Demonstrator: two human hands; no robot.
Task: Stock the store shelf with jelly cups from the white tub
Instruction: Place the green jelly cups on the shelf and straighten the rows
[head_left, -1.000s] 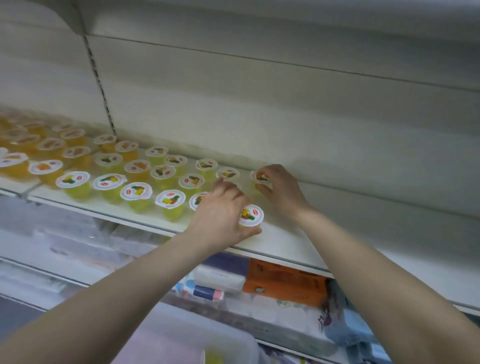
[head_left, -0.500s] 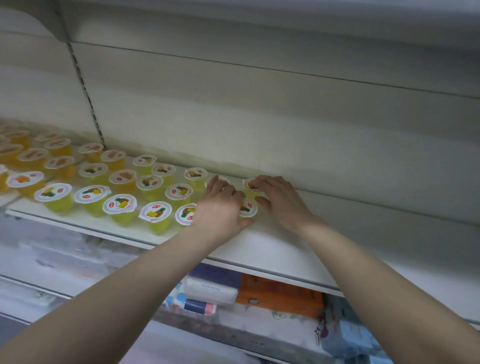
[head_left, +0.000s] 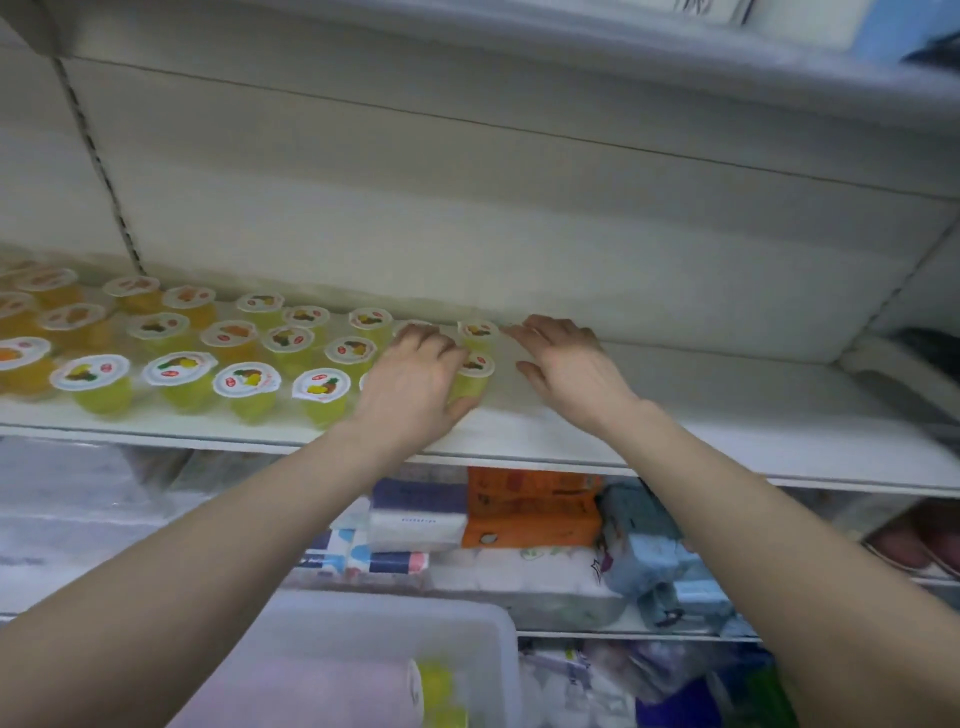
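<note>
1. left hand (head_left: 415, 384) reaches onto the shelf (head_left: 675, 415), palm down, forearm rising from the lower left; fingers curl over a green jelly cup (head_left: 472, 376) at the right end of the cup rows, thumb against the cup's front side.
2. right hand (head_left: 566, 364) lies just right of that cup, palm down, fingers straight and spread, tips pointing toward the back cup (head_left: 478, 332) near the shelf's rear wall; whether they touch it i cannot tell. it holds nothing.
3. hands are apart, the gripped cup between them.
4. jelly cups (head_left: 249, 384) stand upright in rows over the shelf's left half, green ones toward the front edge, orange ones at the far left.
5. white tub (head_left: 467, 623) sits below the shelf's front edge, bottom centre; something yellow-green, blurred, shows inside.
6. orange box (head_left: 530, 509) and wrapped packs lie on the lower shelf.
</note>
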